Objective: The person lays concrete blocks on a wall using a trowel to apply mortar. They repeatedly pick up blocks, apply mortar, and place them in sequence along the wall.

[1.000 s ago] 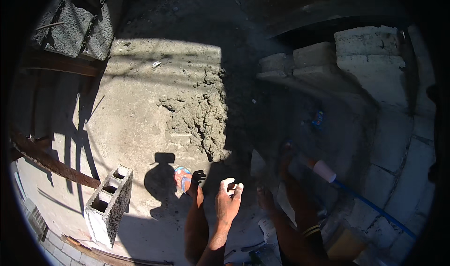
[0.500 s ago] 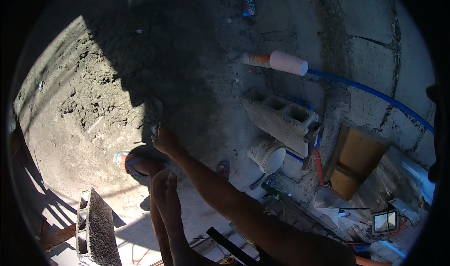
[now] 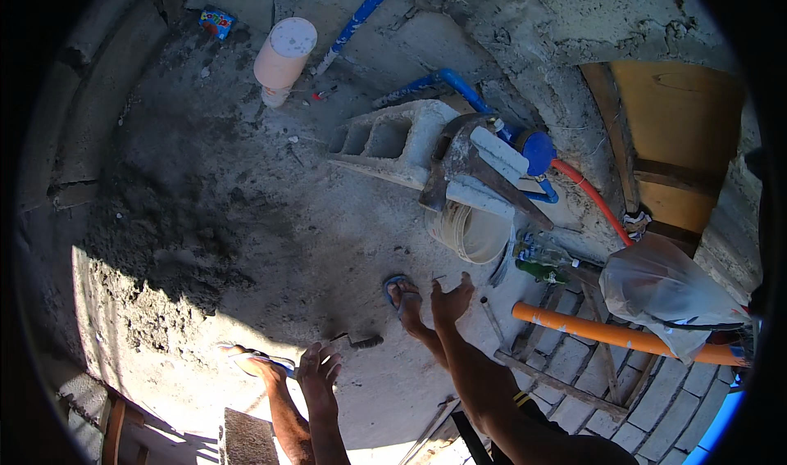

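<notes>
My left hand (image 3: 318,372) hangs over the floor beside my left sandalled foot (image 3: 256,362), its fingers apart and nothing in it. Just to its right lies a small tool with a dark handle (image 3: 366,343), apparently a trowel, its blade hard to make out. My right hand (image 3: 452,299) reaches past my right foot (image 3: 403,294), thumb and fingers apart, and holds nothing. The nearest thing ahead of it is a whitish bucket (image 3: 447,229), tipped on its side. Damp grey mortar (image 3: 168,240) is spread over the floor at the left.
A hollow concrete block (image 3: 381,141) bears a rusty metal tool head (image 3: 447,158). Blue pipes (image 3: 467,90), a red hose (image 3: 594,188), a plastic bag (image 3: 660,281), a green bottle (image 3: 541,272) and an orange pipe (image 3: 607,331) lie right. Another block (image 3: 248,439) stands near left.
My right hand has let go of the tool, which lies on the floor, and has moved right toward the bucket. My left hand has spread its fingers. The view has swung right.
</notes>
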Motion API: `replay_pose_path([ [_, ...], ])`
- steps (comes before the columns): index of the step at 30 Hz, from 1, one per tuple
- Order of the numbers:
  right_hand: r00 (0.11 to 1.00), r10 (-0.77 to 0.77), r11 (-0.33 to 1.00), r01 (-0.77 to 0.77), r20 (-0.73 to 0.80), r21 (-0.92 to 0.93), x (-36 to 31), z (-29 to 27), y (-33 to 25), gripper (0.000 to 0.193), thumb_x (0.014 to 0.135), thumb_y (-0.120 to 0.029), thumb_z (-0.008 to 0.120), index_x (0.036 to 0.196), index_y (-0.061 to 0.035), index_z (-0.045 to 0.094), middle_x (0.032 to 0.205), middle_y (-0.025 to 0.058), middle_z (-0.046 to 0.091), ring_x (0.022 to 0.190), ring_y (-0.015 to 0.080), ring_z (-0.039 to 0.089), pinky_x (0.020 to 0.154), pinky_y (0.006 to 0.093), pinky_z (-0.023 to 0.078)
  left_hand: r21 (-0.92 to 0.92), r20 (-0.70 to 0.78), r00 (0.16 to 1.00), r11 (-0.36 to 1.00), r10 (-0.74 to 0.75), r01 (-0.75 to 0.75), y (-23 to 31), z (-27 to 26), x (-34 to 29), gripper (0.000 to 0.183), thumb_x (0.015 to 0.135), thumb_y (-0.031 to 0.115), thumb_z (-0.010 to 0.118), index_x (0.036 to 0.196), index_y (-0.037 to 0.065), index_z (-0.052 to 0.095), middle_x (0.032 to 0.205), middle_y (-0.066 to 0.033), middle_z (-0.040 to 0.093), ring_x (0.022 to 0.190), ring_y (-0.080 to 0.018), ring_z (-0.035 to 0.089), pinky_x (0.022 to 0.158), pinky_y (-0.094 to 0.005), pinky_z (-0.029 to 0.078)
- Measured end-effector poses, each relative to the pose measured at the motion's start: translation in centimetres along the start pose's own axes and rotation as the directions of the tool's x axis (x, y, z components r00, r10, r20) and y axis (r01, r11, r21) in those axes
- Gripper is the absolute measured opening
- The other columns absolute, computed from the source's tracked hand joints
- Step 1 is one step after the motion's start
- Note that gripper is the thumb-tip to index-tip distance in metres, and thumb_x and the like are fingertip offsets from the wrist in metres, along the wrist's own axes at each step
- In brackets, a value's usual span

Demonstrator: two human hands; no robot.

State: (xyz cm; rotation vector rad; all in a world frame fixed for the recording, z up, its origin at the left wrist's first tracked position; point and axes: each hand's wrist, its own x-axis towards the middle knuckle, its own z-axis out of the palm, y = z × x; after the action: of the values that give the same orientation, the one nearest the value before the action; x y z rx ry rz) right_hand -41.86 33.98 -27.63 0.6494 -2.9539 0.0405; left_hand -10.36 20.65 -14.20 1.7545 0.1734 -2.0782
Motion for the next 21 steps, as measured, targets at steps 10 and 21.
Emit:
replay_pose_path([
  [10, 0.723, -0.421, 0.840, 0.538, 0.548, -0.066, 10.6, -4.1, -2.9, 0.044, 0.076, 0.001, 0.067, 0.119, 0.0030, 0.056, 0.100, 0.0258, 0.067, 0.094, 0.0429, 0.065, 0.081, 0.0494, 0.051, 0.141, 0.102, 0.988, 0.981, 0.117, -0.131, 0.0, -2.2, 1.0, 0.030, 0.101, 0.029, 0.052, 0.121, 0.009, 0.058, 0.114, -0.0069, 0.066, 0.106, -0.0184, 0.063, 0.092, -0.0362, 0.047],
  [21, -0.350, -0.828, -0.111, 0.868, 0.438, 0.484, -7.1, -16.7, -27.4, 0.035, 0.062, -0.003, 0.071, 0.097, -0.0038, 0.066, 0.089, 0.0175, 0.066, 0.093, 0.0351, 0.064, 0.086, 0.0482, 0.045, -0.367, 0.094, 0.904, 0.859, 0.416, -0.357, -0.1, -9.3, 1.6, 0.024, 0.098, 0.017, 0.056, 0.117, 0.003, 0.060, 0.106, -0.0077, 0.067, 0.098, -0.0163, 0.065, 0.082, -0.0283, 0.051],
])
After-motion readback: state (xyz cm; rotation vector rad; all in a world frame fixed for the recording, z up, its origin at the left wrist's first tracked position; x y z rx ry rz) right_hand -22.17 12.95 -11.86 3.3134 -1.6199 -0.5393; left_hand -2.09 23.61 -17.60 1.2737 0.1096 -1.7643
